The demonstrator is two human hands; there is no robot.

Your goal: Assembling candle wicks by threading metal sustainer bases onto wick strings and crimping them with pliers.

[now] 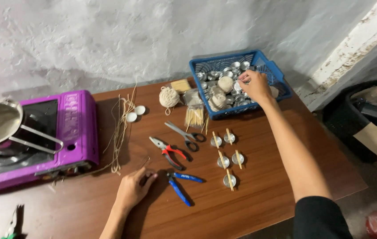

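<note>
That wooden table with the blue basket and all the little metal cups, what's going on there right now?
A person leans over a wooden table. Their right hand reaches into a blue basket of small metal cups and balls of string. Their left hand rests flat on the table beside blue-handled pliers. Five cups with wooden sticks across them sit in front of the basket, near scissors and red-handled pliers. A purple stove holding a metal pot stands at the left.

Single view, taken from a head-worn camera looking steeply down and forward over the brown tabletop [259,199] toward a grey plastered wall [108,35] at its far edge. Range is close, at arm's reach: both forearms enter from the bottom edge of the frame. The purple stove [75,128] sits at left, the blue basket [268,66] at far right, floor beyond.
</note>
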